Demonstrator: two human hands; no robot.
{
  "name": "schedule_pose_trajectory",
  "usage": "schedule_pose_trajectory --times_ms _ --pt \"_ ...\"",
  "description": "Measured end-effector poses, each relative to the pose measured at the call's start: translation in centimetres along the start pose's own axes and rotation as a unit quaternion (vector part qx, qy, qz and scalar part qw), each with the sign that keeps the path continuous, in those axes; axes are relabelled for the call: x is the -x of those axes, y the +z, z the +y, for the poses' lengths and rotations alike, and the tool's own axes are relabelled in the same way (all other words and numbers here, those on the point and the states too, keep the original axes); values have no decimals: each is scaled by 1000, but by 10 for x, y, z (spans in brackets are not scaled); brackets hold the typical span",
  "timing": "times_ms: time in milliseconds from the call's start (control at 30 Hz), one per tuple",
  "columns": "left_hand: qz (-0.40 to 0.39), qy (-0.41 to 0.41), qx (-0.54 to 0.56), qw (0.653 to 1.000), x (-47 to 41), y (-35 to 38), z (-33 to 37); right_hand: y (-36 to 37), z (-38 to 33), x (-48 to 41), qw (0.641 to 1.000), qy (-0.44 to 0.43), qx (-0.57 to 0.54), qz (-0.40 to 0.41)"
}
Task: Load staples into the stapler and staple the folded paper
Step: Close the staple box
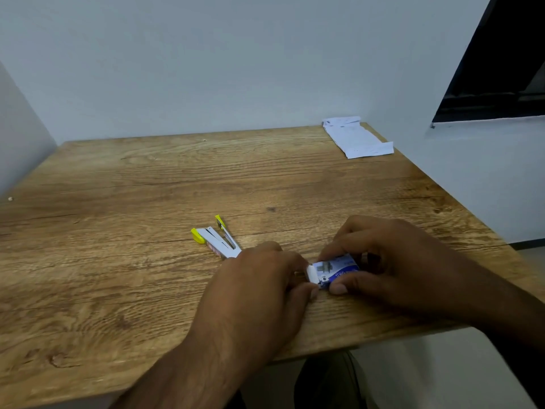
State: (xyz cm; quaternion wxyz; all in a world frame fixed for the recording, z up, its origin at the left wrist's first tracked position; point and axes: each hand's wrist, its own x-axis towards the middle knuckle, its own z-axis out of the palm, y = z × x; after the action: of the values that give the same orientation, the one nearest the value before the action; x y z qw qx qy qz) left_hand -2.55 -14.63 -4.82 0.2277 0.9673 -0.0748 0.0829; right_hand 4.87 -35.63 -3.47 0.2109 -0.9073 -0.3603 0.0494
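Between both hands sits the small blue staple box [334, 271]: the right hand [395, 261] pinches its body with thumb and fingers, while the left hand [259, 290] nips the white inner tray at its end, seemingly sliding it out, though fingers hide much. No staples are visibly out yet. Just beyond, the white-and-yellow stapler [216, 239] lies open on the wooden table [118, 202], unloaded as far as I can judge. The folded paper [356, 138] waits, unstapled, at the far right corner.

A wooden table [147, 187] stands against a pale wall [236, 60], beside a dark window [507, 54].
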Motion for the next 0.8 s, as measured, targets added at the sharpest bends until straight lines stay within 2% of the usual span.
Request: schedule_pose_trajectory --times_ms 167,400,800 --pt "4 12 -2 1000 -6 4 3 2 -2 1 1000 3 5 9" --pt "35 -16 90 995 -4 6 0 5 -3 1 1000 7 -3 11" --pt "47 70 101 991 -3 10 -8 6 -3 3 1000 2 -15 15"
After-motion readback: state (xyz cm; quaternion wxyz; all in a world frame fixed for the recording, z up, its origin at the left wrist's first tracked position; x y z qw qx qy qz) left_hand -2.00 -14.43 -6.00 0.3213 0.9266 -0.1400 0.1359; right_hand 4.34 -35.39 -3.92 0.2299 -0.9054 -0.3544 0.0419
